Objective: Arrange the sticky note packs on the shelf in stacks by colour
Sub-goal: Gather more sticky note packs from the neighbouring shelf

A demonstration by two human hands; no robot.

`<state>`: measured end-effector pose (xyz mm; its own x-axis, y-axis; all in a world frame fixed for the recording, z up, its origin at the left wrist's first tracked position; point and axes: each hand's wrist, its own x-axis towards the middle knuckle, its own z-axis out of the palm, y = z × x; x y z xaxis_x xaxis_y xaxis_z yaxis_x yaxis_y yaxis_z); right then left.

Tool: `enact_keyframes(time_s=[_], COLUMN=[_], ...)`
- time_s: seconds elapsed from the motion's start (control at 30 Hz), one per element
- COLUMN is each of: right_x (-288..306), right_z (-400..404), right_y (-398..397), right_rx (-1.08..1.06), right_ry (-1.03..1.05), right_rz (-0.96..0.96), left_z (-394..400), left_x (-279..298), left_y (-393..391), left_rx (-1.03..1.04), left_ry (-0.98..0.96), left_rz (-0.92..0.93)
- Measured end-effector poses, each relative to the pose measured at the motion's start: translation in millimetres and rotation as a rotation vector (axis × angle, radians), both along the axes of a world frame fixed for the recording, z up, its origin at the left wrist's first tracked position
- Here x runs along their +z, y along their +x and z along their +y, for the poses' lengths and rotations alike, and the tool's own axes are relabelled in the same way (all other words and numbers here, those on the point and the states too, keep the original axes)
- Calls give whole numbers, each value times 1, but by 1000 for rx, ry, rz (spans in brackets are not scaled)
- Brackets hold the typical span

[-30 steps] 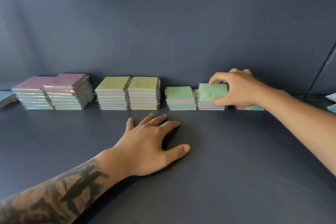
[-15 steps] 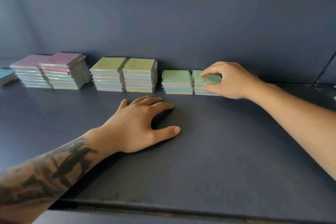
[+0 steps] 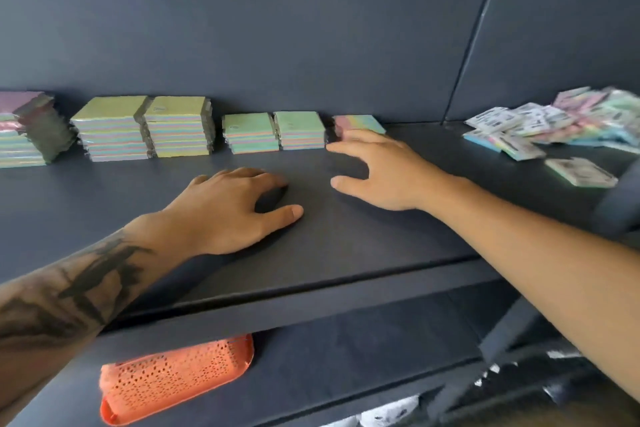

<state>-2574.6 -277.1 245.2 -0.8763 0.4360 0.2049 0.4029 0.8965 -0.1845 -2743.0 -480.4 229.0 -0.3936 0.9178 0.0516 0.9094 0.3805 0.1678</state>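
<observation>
Green stacks (image 3: 300, 130) just left of right hand (image 3: 381, 173), fingers (image 3: 341, 148) spread

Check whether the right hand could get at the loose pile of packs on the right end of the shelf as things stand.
Probably yes. The right hand is open and holds nothing, and bare shelf lies between it and the loose pile, with nothing standing in the way.

Stacks of sticky note packs (image 3: 180, 126) are standing in a row along the far side of the shelf (image 3: 311, 253). A loose pile of packs (image 3: 554, 128) is lying far right. A basket (image 3: 173, 378) is sitting on the lower shelf (image 3: 346, 364), near left.
</observation>
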Motion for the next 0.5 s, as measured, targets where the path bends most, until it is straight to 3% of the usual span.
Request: enact_keyframes(time_s=[0.27, 0.5], right_x=[-21, -40], right_z=[-28, -16], right_y=[153, 269], right_rx=[-135, -111], right_ry=[-178, -169], right_rz=[14, 56], left_z=[42, 74], left_x=[-7, -7], left_y=[123, 231], left_rx=[-234, -306], left_ry=[12, 80], left_rz=[26, 45])
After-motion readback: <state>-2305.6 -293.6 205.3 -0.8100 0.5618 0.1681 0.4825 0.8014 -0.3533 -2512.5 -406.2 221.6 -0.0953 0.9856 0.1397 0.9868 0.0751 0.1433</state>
